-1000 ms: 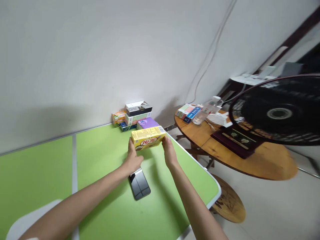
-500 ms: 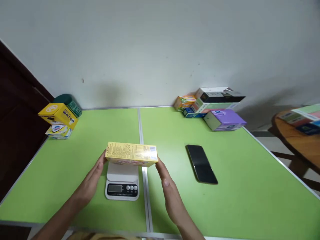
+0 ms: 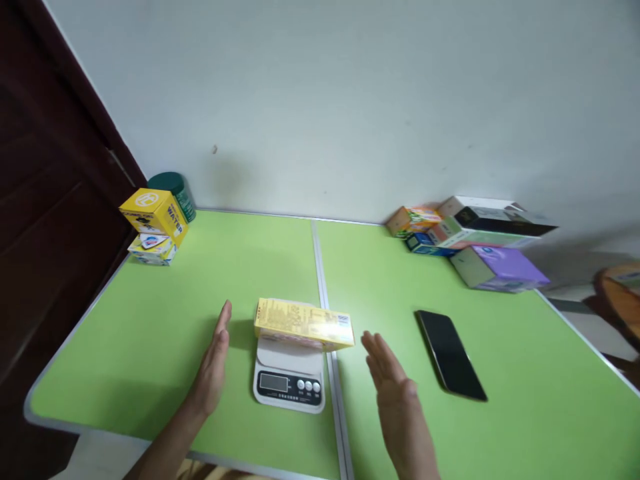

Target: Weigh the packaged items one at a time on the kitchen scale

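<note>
A yellow printed box (image 3: 305, 323) rests across the back of a white kitchen scale (image 3: 290, 363), overhanging it to the right. The scale has a small grey display and several round buttons on its black front strip; I cannot read the display. Left of the box, my left hand (image 3: 213, 367) is held upright with fingers straight, touching nothing. On the other side, my right hand (image 3: 393, 387) is also apart from the box, its fingers stretched out and the palm turned inward.
A black phone (image 3: 450, 353) lies right of my right hand. Yellow boxes (image 3: 157, 217) are stacked beside a dark green tub (image 3: 186, 200) at the back left. Several cartons and a purple pack (image 3: 505, 267) sit at the back right. A metal seam (image 3: 336, 393) divides the green table (image 3: 150, 347).
Both hands have let go of the yellow box and moved apart to either side. The box now sits lower, on the scale. The camera view has shifted left.
</note>
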Demonstrator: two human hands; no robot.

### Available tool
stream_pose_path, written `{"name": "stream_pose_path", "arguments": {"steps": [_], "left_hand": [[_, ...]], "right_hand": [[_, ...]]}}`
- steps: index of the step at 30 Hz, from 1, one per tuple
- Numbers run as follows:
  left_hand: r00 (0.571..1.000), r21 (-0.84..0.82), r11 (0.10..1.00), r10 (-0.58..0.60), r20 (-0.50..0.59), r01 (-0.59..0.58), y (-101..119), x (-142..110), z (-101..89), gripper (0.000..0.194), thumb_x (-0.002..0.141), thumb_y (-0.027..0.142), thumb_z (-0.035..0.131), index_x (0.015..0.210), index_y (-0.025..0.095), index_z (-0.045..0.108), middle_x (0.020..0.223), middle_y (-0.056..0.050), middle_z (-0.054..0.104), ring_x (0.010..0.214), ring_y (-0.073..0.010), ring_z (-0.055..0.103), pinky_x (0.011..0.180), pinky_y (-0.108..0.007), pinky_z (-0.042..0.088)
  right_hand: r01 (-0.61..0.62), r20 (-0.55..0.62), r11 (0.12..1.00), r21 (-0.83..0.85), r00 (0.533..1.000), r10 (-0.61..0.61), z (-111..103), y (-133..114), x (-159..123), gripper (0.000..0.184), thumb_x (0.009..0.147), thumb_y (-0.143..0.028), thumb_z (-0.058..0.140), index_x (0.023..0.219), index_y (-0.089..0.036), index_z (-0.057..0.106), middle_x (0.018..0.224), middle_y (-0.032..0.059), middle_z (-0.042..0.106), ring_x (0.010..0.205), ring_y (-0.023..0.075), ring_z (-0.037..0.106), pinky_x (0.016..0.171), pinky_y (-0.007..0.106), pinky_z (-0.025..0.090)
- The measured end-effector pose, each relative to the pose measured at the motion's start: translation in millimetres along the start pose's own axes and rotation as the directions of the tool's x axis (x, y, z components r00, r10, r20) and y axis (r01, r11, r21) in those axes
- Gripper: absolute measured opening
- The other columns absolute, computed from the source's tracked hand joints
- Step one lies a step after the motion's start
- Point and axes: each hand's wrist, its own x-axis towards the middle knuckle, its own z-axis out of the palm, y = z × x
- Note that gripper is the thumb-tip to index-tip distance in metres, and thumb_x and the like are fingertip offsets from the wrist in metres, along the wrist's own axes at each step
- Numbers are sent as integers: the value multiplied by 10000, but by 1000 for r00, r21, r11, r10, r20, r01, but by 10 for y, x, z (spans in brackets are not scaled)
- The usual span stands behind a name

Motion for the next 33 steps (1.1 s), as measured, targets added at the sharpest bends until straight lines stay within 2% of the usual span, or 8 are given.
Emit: {"name": "stream_pose_path", "arguments": {"steps": [4,9,19,25,33], "left_hand": [[997,-14,999,-42,-61,41,-76,-38,-136,689,915,609,328,1497,244,263,1589,-16,220,1465,-200,157,1208,-367,79],[990,-26,994,-105,-89,104,-116,-55,-200,754,883,652,349,1498,227,260,1585,-33,238,1460,-224,179,1207,-391,76],[996,-10,997,-78,-39,77,-51,-73,-94,636,932,580,322,1493,286,258,1582,15,248,1454,-186,194,1208,-364,86],[997,27,998,-58,43,56,-51,-155,-43,575,956,542,290,1487,322,268,1586,46,230,1465,-189,150,1212,-384,61],[993,40,998,-47,104,43,25,-202,70,569,961,531,286,1483,304,283,1576,44,254,1462,-193,165,1212,-378,90]], "right_hand": [[-53,-102,987,151,992,69,-129,20,-18,557,870,-682,329,1219,-356,615,1371,45,574,1363,275,412,1165,530,188],[-94,-136,973,212,983,125,-167,31,-95,551,838,-698,407,1180,-335,642,1307,26,627,1347,270,430,1167,501,175],[-62,-103,977,203,991,84,-109,-47,-75,550,816,-702,461,1193,-340,634,1285,24,644,1325,272,453,1156,496,187],[-78,-22,977,197,996,84,-16,-42,-83,552,822,-700,454,1211,-347,625,1323,24,617,1331,275,445,1157,506,194],[-76,33,982,175,997,71,108,-36,-52,545,842,-677,443,1237,-342,612,1367,35,580,1329,282,450,1145,510,249]]}}
